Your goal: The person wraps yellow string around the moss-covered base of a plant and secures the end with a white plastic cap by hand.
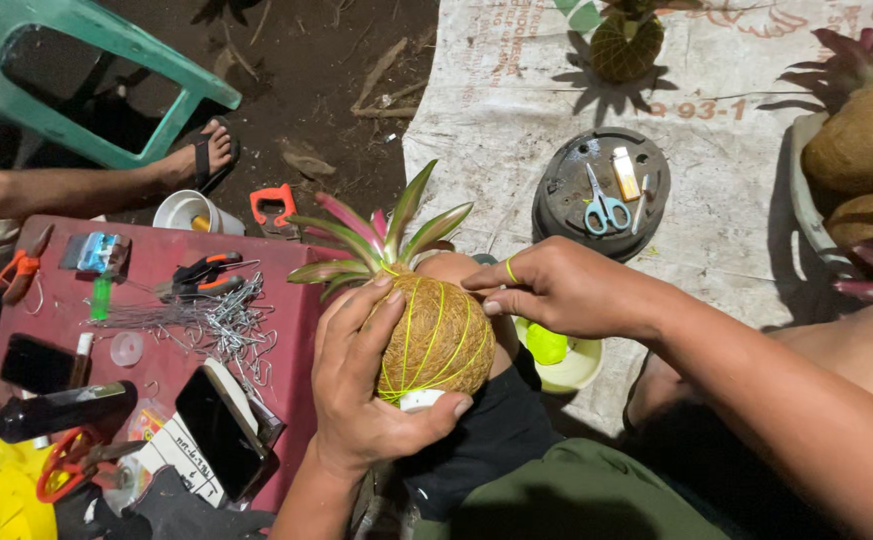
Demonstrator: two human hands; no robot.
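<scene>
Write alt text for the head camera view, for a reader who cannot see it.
Seen from above, a person's left hand cups a fibre-wrapped plant ball with red-green leaves, while the right hand pulls yellow-green string around it. A dark red table with wire pins, pliers and phones sits at left; scissors lie on a round lid beyond.

i counted four fibre-wrapped plant balls (439,335), two phones (218,432), one pair of scissors (604,207), one green stool (76,70).
</scene>
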